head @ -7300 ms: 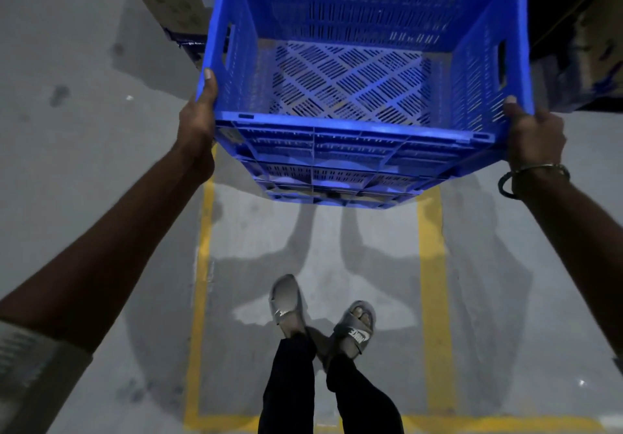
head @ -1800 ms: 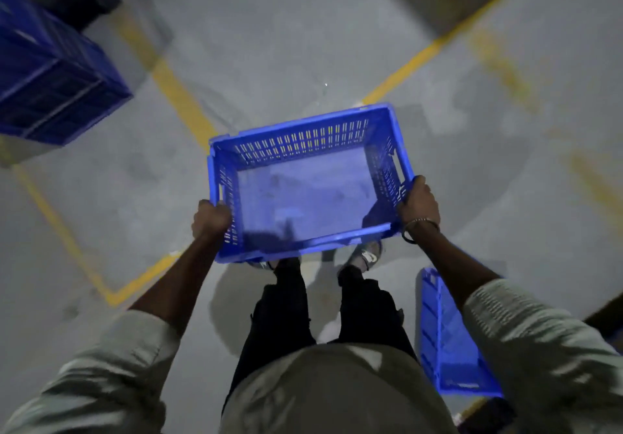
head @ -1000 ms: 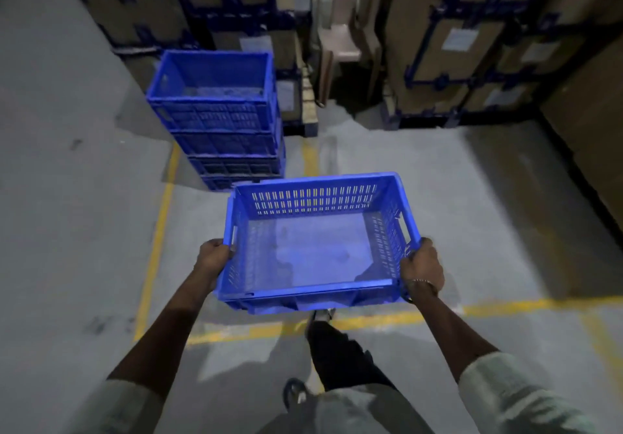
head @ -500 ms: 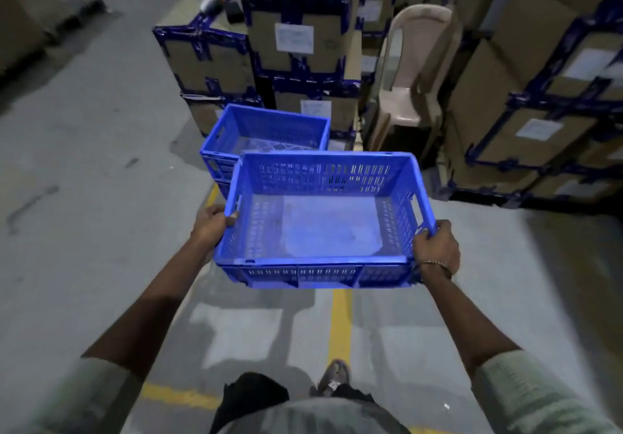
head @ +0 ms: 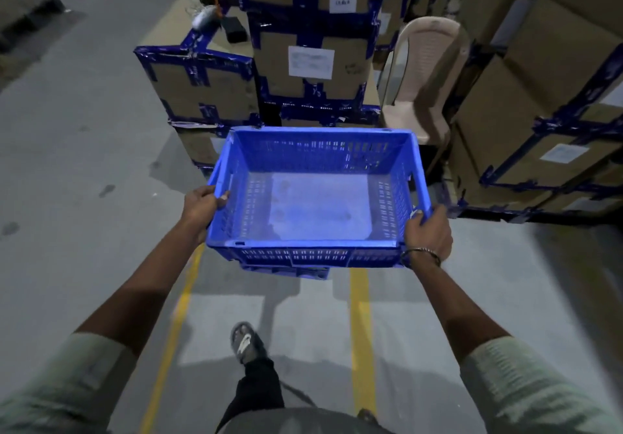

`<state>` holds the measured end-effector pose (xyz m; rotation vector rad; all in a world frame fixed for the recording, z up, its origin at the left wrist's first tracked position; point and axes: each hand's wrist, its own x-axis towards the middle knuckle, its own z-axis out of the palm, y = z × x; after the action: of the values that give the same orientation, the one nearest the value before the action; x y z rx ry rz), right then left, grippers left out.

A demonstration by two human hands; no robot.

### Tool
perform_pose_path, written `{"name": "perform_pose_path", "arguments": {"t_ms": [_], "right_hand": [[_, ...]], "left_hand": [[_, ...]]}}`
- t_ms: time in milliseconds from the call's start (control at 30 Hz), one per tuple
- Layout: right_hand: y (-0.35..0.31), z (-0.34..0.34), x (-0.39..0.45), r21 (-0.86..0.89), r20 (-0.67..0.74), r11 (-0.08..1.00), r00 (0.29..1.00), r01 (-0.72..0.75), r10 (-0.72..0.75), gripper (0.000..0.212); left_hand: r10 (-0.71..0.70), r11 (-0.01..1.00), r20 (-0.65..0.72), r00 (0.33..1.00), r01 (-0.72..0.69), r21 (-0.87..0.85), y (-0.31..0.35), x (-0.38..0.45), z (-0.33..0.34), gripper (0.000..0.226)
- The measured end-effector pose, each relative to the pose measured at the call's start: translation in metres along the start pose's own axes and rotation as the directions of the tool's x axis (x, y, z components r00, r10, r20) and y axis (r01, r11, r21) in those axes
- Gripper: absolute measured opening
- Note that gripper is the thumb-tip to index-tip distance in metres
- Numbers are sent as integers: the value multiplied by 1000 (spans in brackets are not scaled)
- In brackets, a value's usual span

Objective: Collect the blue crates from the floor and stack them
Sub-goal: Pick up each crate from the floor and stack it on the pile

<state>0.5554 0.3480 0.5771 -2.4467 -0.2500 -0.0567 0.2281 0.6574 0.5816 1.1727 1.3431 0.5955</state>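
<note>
We hold both arms stretched forward and slightly down, sleeves pushed up to the forearms. Our left hand (head: 201,203) curls over the left rim of the blue crate (head: 317,197), thumb lying on top. Our right hand (head: 428,234) grips the near right corner, fingers wrapped over the rim, a bangle (head: 420,254) at the wrist. One sandalled foot (head: 244,342) is planted ahead.
</note>
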Motion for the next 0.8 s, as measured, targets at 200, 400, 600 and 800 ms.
{"name": "perform_pose_path", "arguments": {"t_ms": [200,400,600,800], "right_hand": [[-69,68,6,-22,29,998,998,-51,52,34],[-105,112,27,-1,64,992,990,-129,129,32],[-123,140,48,-97,216,985,963,-141,159,40],[-147,148,74,-264,259,957,946,-124,194,38]], "left_hand": [[-8,998,106,994,1,68,51,107,-22,16],[24,985,195,980,-56,161,80,194,-13,14],[27,982,196,980,-63,177,80,242,-8,26],[4,980,220,975,-48,196,77,263,-15,35]]}}
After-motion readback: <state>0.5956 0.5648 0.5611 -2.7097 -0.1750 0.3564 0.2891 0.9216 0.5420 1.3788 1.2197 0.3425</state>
